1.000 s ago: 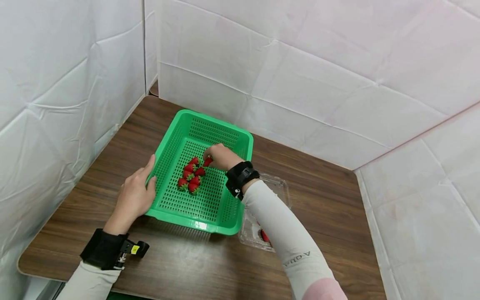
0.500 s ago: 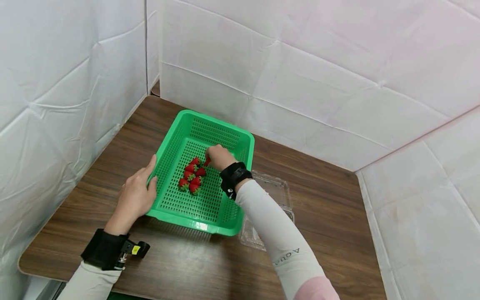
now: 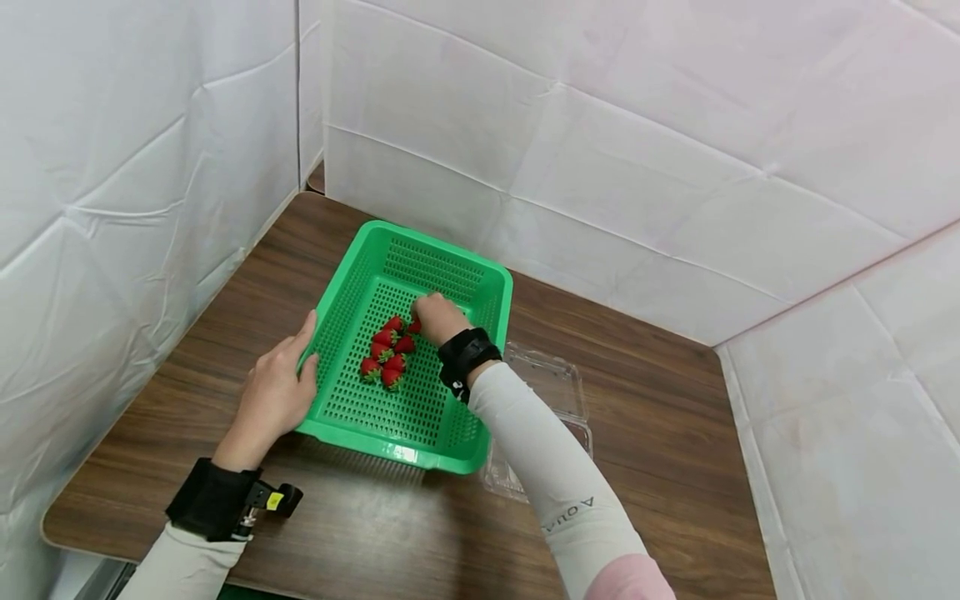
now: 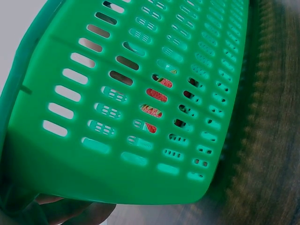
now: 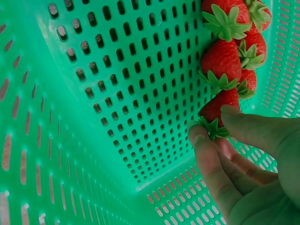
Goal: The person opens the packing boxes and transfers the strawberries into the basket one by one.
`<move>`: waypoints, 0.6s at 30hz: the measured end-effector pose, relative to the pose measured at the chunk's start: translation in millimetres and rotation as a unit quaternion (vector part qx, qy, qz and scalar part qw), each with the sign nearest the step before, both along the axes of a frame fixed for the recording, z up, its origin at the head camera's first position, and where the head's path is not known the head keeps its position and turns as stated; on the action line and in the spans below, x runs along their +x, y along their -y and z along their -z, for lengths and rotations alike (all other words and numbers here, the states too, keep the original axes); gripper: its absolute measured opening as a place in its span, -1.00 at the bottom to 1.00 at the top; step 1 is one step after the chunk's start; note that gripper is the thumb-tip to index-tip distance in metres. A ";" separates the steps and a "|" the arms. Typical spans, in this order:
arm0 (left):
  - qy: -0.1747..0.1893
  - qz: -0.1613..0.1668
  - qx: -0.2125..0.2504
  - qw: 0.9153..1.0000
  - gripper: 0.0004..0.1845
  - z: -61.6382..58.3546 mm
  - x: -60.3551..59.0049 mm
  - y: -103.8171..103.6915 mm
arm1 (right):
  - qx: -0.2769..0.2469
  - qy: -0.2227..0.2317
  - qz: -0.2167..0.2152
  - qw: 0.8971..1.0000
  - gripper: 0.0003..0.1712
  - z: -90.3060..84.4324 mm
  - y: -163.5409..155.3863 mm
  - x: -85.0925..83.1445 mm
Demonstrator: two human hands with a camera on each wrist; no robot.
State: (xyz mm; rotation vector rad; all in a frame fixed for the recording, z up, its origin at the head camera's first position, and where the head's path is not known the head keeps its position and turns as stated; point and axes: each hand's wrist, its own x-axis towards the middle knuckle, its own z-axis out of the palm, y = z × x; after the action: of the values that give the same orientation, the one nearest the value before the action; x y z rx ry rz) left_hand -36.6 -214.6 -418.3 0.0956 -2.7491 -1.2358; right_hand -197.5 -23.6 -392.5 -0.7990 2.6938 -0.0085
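In the head view, a green plastic basket [image 3: 401,451] with perforated walls stands on the table. My left hand [image 3: 277,387] holds its left rim; part of that hand shows at the lower left corner of the left wrist view. Inside the basket, my right hand [image 3: 441,318] reaches down over the bottom. In the right wrist view, its thumb and fingers pinch a strawberry [image 5: 218,107] by its leafy end. That strawberry sits at the near end of a cluster of several strawberries [image 3: 382,351], with red, leafy neighbours [image 5: 221,63] close beside it.
To the right of the basket lies a clear plastic clamshell box [image 3: 555,383], lid open, partly hidden under the right forearm. The brown wooden table [image 3: 660,433] has white sheeted walls [image 3: 600,183] behind it and at both sides.
My right hand has lowered slightly with the strawberry and turned so its back faces up more. The right forearm has shifted a little left. My left hand stays at the basket rim.
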 end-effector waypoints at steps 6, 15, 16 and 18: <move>0.003 -0.001 0.001 1.000 -0.33 -0.7 0.9 -1.4 | 0.004 -0.001 0.003 1.000 -0.67 10.8 -1.7 -4.3; -0.003 -0.001 0.002 1.000 -0.34 -2.4 2.3 -3.1 | 0.010 0.021 0.007 1.000 -0.67 13.5 0.9 -1.5; -0.004 0.000 0.002 1.000 -0.34 -2.5 2.3 -3.3 | 0.013 0.026 0.011 1.000 -0.60 13.5 1.5 -1.2; -0.008 -0.001 0.001 1.000 -0.34 -2.6 2.4 -3.4 | 0.015 0.034 0.017 0.999 -0.49 13.1 2.7 -0.4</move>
State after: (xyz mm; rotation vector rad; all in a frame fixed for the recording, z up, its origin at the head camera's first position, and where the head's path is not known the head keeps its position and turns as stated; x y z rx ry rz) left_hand -34.1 -211.2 -415.7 0.0882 -2.7342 -1.2349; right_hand -197.9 -26.3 -405.6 -0.7315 2.6375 -0.0034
